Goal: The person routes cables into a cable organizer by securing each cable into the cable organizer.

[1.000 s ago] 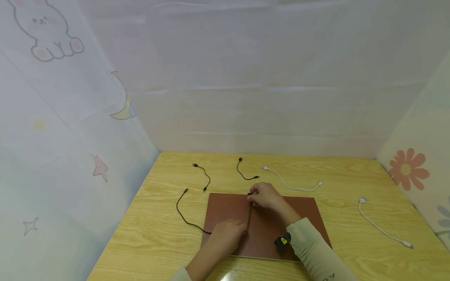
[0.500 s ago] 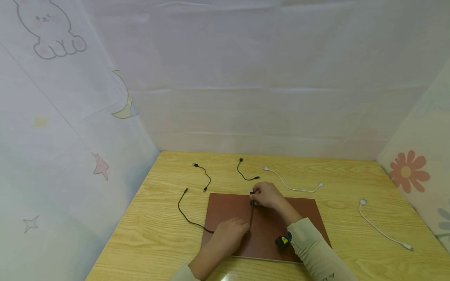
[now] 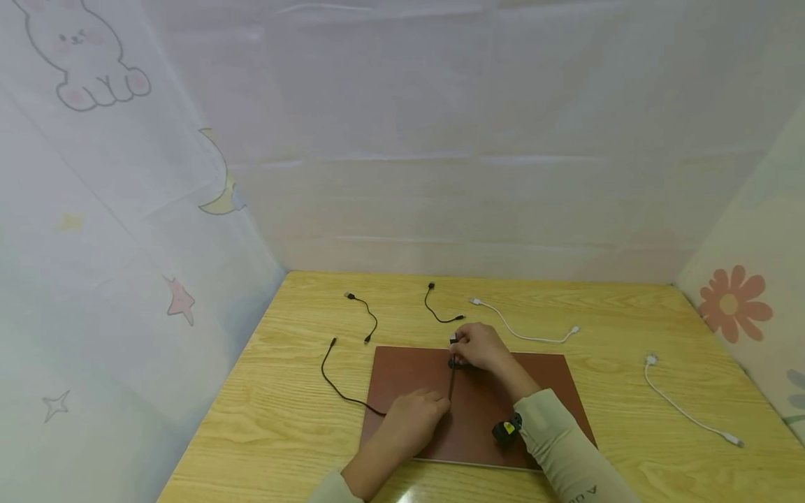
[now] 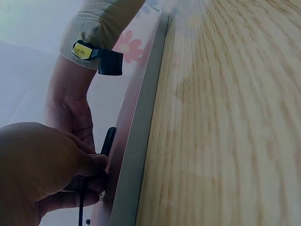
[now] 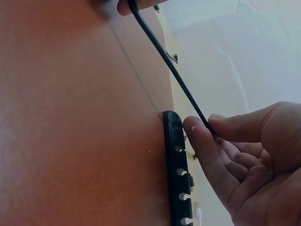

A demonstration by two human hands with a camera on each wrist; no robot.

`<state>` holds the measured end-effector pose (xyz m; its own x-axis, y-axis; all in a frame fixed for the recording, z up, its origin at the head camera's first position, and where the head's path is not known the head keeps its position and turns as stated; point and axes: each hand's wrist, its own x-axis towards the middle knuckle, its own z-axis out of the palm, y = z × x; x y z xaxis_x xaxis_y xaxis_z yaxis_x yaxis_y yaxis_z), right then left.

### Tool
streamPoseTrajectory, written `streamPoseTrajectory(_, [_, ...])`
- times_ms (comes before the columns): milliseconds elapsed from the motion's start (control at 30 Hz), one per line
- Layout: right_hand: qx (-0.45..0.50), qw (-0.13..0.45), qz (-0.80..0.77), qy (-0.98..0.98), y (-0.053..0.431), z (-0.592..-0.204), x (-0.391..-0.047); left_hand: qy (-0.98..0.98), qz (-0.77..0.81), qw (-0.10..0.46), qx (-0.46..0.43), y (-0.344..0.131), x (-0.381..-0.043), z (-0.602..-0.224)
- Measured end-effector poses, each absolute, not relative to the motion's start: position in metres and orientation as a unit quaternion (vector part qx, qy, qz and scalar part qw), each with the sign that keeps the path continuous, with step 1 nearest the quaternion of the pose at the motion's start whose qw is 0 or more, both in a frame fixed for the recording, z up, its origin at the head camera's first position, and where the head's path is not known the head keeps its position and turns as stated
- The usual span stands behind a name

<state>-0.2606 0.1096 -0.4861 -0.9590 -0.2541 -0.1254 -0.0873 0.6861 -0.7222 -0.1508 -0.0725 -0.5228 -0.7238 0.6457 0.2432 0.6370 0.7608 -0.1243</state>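
Observation:
A black USB cable (image 3: 452, 384) runs taut between my two hands over a brown board (image 3: 402, 374). My right hand (image 3: 481, 347) pinches it near the silver-tipped plug (image 3: 453, 338), by the board's far edge. Thumb and fingertips of my left hand (image 3: 415, 419) pinch it lower down, close over the board; its other end trails off to the left. Under the right hand lies a black slotted cable holder (image 5: 176, 165), standing up from the board in the right wrist view. There, the cable crosses just past the holder's end, with the right fingertips beside it.
Two short black cables, one a small black cable (image 3: 361, 311) and the other a curved black cable (image 3: 437, 311), lie behind the board. A white cable (image 3: 522, 337) lies at the back right, another white cable (image 3: 682, 409) at the far right. Printed cloth walls (image 3: 478, 140) enclose the wooden table (image 3: 270, 433).
Both hands have shifted slightly to the right, still gripping the cable. The left has also moved a little away from the person, drawing the trailing end along; more of the silver plug shows.

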Motion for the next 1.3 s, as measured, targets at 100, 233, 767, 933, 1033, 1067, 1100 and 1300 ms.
streamPoseTrajectory(100, [-0.089,0.097,-0.383,0.914,0.111,-0.487,-0.263,-0.931,-0.006,0.134,-0.341,-0.073,-0.152,-0.522])
streamPoseTrajectory(233, [-0.084,0.085,-0.393,0.912,0.113,-0.49,-0.266,-0.943,-0.125,0.072,-0.3,-0.079,-0.157,-0.519])
streamPoseTrajectory(767, [-0.057,0.102,-0.419,0.901,0.118,-0.502,-0.274,-0.909,-0.371,-0.114,-0.152,-0.094,-0.178,-0.513])
streamPoseTrajectory(933, [-0.058,0.108,-0.416,0.901,0.116,-0.505,-0.275,-0.908,-0.365,-0.116,-0.169,-0.092,-0.179,-0.516])
streamPoseTrajectory(1033, [-0.061,0.105,-0.406,0.906,0.116,-0.506,-0.276,-0.903,-0.369,-0.125,-0.183,-0.09,-0.181,-0.518])
streamPoseTrajectory(1067, [-0.064,0.102,-0.401,0.908,0.116,-0.507,-0.276,-0.898,-0.376,-0.134,-0.184,-0.089,-0.182,-0.518])
streamPoseTrajectory(1100, [-0.067,0.099,-0.396,0.91,0.116,-0.507,-0.277,-0.894,-0.382,-0.142,-0.186,-0.089,-0.183,-0.519])
streamPoseTrajectory(1300, [-0.081,0.084,-0.385,0.916,0.115,-0.509,-0.277,-0.875,-0.404,-0.184,-0.194,-0.088,-0.189,-0.523])
